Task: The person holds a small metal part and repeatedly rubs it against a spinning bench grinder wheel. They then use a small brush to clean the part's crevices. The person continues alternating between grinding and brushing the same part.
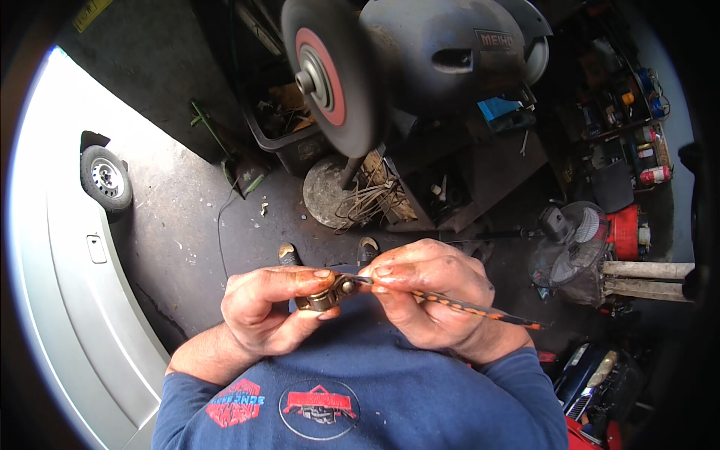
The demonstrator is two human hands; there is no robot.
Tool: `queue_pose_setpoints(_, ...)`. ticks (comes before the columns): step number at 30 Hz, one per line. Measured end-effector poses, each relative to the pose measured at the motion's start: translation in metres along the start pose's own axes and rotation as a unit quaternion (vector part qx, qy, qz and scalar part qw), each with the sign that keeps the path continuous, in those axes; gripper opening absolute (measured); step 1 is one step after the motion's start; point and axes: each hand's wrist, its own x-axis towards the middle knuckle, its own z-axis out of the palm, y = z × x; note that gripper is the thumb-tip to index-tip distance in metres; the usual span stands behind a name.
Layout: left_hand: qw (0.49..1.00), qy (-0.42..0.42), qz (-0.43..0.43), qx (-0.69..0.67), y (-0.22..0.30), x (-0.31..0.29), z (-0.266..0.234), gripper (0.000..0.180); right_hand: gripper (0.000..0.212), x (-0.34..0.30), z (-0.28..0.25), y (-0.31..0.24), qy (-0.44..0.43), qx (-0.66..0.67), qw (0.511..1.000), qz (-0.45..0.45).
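Observation:
Close in front of my chest, my left hand (pixel 261 309) pinches a small brass-coloured metal part (pixel 322 301) with a rounded knob between thumb and fingers. My right hand (pixel 435 289) is closed on a slim tool with an orange-and-black patterned shaft (pixel 480 309). The shaft slants out past the right palm to a dark, pointed end. At the other end, a thin dark tip meets or nearly meets the metal part; the fingers partly cover that spot. Both hands have dark grime on the fingers.
A large bench grinder (pixel 442 49) with a grey wheel (pixel 358 112) stands ahead on a post with a round base (pixel 330 196). A black bin (pixel 296 146) is left of it. A pedestal fan (pixel 574 247) stands right, a pale car (pixel 71 285) left. Shelves (pixel 626 112) hold small containers.

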Motion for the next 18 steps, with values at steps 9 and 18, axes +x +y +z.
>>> queue_pose_setpoints(9, 1.000, -0.017, 0.008, 0.004, 0.004, -0.001, 0.001, 0.032, 0.018, -0.005, 0.002, -0.004, 0.025, 0.035, 0.999, 0.015)
queue_pose_setpoints(18, 0.998, -0.045, -0.039, -0.036, -0.001, -0.006, -0.008, 0.034, 0.020, -0.001, -0.002, 0.003, 0.000, 0.036, 0.999, 0.019)
